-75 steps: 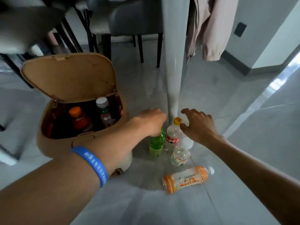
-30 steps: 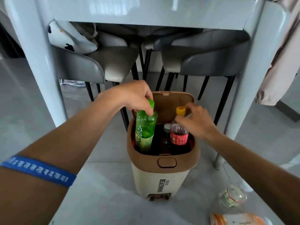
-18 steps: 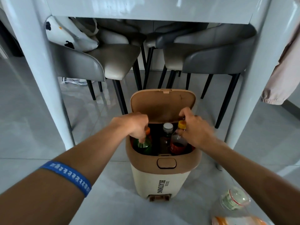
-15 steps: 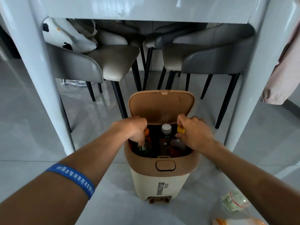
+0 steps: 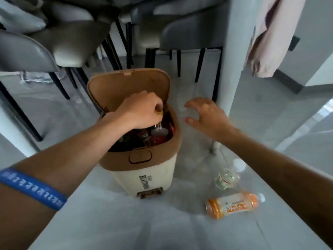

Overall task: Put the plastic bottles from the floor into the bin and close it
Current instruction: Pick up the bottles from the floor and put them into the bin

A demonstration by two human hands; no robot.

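Daylight enters from the right, laying bright glare across the glossy floor at its right edge. Under the chairs it is dim. Motion blur softens everything; wide-angle distortion bends the edges.

A glossy pale grey tiled floor carries a cream bin with a brown rim, standing at centre with its lid tipped up. To its near right an orange-labelled bottle lies on its side, and just beyond it sits a clear bottle with a white cap. A white table leg meets the floor to the right of the bin; black chair legs stand farther back.
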